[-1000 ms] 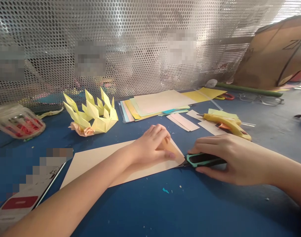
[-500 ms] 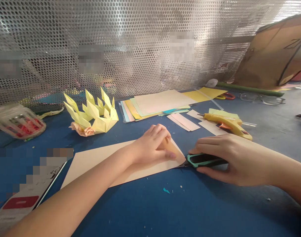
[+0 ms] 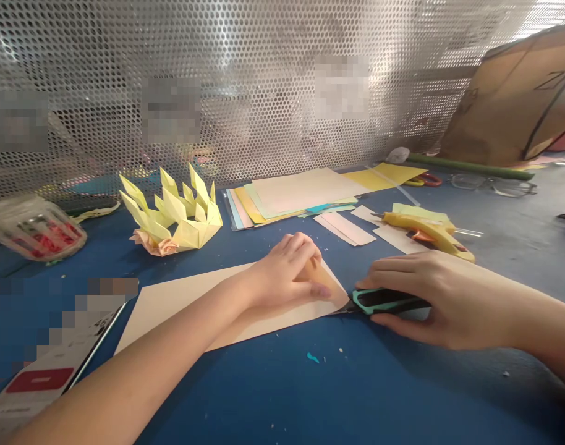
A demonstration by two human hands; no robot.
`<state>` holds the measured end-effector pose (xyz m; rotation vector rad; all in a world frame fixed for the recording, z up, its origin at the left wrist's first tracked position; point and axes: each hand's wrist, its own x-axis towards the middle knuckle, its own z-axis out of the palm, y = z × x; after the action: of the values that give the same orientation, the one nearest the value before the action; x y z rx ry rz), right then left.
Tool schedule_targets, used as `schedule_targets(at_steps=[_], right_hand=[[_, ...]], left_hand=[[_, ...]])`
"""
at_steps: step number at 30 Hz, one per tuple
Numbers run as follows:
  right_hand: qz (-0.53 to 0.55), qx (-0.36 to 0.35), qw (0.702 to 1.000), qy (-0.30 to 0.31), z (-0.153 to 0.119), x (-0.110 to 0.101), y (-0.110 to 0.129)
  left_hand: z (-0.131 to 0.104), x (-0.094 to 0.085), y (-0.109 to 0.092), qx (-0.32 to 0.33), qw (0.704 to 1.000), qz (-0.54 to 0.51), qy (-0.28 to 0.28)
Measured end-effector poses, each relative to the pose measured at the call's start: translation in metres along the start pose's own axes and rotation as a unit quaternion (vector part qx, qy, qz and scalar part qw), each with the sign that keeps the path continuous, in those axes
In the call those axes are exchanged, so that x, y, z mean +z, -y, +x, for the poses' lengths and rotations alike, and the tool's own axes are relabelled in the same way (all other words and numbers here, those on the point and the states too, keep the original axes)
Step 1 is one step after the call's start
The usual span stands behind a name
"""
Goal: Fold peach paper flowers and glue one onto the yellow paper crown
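A pale peach sheet of paper point(image 3: 171, 296) lies at a slant on the blue table. My left hand point(image 3: 292, 272) rests on its right part, fingers curled and thumb along the paper, gripping and pressing it. My right hand point(image 3: 431, 300) is closed around scissors with teal and black handles point(image 3: 373, 301). Their dark blades point(image 3: 342, 309) point left at the sheet's right corner. Part of the blades is hidden by the paper.
Behind stand a yellow folded-paper crown point(image 3: 190, 228), a stack of coloured paper point(image 3: 301, 188) and cut strips point(image 3: 345, 227). A yellow glue gun point(image 3: 426, 230) lies beyond my right hand. At left are a jar point(image 3: 36, 228) and a phone-like device point(image 3: 55, 371). A perforated metal screen point(image 3: 264, 80) closes off the back.
My right hand and the scissors have shifted very slightly to the right. My left hand and the sheet look the same.
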<state>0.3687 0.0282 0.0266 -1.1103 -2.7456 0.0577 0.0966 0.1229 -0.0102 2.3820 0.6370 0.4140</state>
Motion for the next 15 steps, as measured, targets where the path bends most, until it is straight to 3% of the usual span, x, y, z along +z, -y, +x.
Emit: schedule_targets(at_steps=[15], right_hand=[[0.000,-0.008,1.000,-0.011,0.0010,-0.0001,0.0016]], left_hand=[[-0.0009,0.0003,-0.0007,-0.003,1.000,0.002,-0.004]])
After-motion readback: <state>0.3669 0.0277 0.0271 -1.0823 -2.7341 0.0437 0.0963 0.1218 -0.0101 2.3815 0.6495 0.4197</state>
